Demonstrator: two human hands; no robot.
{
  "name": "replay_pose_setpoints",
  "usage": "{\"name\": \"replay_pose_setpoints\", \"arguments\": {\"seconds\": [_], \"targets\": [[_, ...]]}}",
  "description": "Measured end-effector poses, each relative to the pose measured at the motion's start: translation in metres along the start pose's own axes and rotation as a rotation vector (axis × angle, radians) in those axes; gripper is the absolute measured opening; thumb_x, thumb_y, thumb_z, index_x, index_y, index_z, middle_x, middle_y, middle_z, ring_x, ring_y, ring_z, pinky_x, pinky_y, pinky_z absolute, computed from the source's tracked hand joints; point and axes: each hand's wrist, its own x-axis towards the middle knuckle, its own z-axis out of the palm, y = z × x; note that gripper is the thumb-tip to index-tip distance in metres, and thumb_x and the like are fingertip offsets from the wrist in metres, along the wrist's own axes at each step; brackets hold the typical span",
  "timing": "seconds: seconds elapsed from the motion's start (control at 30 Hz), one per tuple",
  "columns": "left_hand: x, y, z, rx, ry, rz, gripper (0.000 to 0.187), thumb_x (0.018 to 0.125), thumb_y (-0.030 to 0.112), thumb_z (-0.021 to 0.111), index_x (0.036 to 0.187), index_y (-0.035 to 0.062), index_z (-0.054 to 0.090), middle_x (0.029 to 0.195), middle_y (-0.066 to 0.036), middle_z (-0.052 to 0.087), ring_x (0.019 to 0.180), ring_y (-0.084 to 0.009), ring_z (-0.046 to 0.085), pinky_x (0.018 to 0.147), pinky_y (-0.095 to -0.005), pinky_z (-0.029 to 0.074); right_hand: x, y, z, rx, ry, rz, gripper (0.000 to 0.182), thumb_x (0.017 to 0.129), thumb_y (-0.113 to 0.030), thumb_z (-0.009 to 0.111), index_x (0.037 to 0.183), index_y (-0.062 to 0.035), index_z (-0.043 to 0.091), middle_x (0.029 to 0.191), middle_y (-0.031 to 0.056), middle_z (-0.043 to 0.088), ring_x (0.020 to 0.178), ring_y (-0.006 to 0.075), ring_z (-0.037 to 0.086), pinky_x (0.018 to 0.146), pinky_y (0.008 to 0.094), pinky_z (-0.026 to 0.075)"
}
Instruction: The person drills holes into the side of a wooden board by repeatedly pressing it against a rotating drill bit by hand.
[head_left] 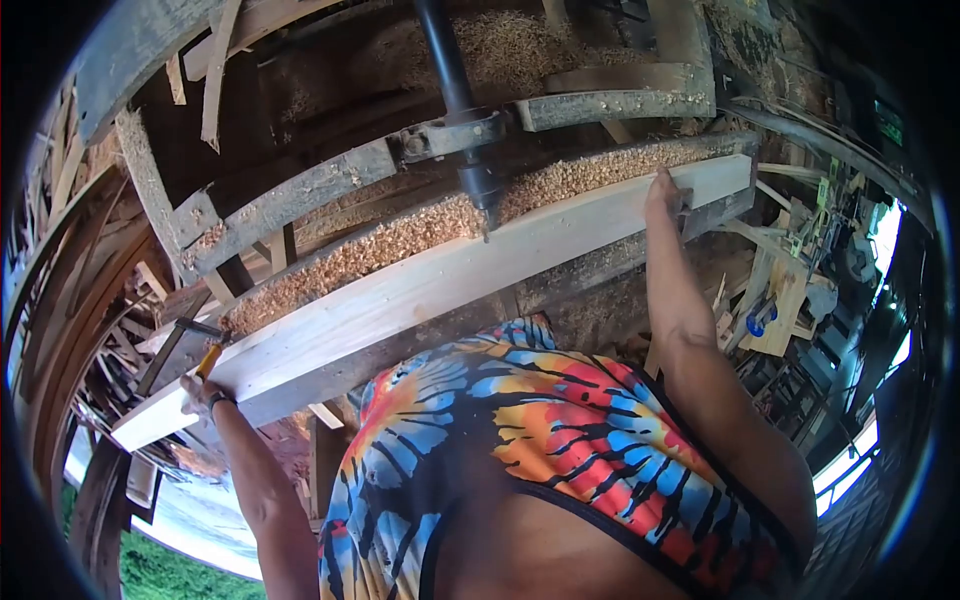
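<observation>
A long pale wooden board (400,295) lies slantwise across the workbench, from the lower left to the upper right. Near its left end my left hand (197,393) is closed on the board's near edge. Toward the right end my right hand (666,192) grips the same edge, fingers partly hidden. Between my hands, a black drill spindle (480,185) comes down at the board's far edge, its tip close to the wood. Just above my left hand sits a clamp with a yellow handle (209,360).
Wood shavings (370,250) are heaped along the board's far side. Behind them runs a rough timber frame (310,190) around a dark recess. Scrap wood (110,350) is piled at the left. More timber and a blue round object (762,320) lie at the right.
</observation>
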Motion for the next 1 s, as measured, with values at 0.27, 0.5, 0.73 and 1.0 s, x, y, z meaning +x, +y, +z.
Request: {"name": "replay_pose_setpoints", "arguments": {"seconds": [0.27,0.5,0.73,1.0], "targets": [[0.02,0.001,0.0,0.015,-0.08,0.011,0.094,0.086,0.068,0.059,0.142,-0.0047,0.04,0.134,-0.033,0.064,0.126,-0.0435,0.06,0.117,-0.0508,0.036,-0.074,-0.004,0.001,-0.037,0.026,-0.082,0.118,0.085,-0.064,0.071,0.164,0.0057,0.018,0.164,0.0396,0.022,0.147,0.0511,0.038,0.117,0.0532,0.041],[0.041,-0.032,0.028,0.312,-0.102,0.259,0.073,0.102,0.069,0.039,0.157,0.021,0.045,0.141,-0.029,0.061,0.139,-0.0431,0.051,0.121,-0.058,0.024,0.005,0.025,0.027,-0.141,0.066,-0.14,0.114,0.086,-0.067,0.066,0.159,0.0122,0.028,0.168,0.0265,0.032,0.156,0.0364,0.031,0.126,0.0505,0.025],[-0.006,-0.01,0.0,0.141,-0.135,0.087,0.105,0.094,0.077,0.047,0.156,-0.0061,0.036,0.145,-0.034,0.055,0.135,-0.0476,0.052,0.12,-0.0535,0.03,-0.001,0.011,0.022,-0.109,0.064,-0.097,0.112,0.088,-0.064,0.067,0.16,0.0115,0.027,0.164,0.0295,0.036,0.15,0.0421,0.038,0.123,0.0458,0.033],[-0.032,0.003,-0.014,0.101,-0.03,-0.021,0.106,0.088,0.077,0.056,0.15,-0.0075,0.038,0.137,-0.035,0.059,0.129,-0.0492,0.057,0.11,-0.0583,0.043,-0.046,-0.004,-0.001,0.037,0.035,-0.071,0.107,0.086,-0.059,0.073,0.161,0.0059,0.032,0.166,0.0289,0.034,0.15,0.0411,0.041,0.121,0.0446,0.039]]}}
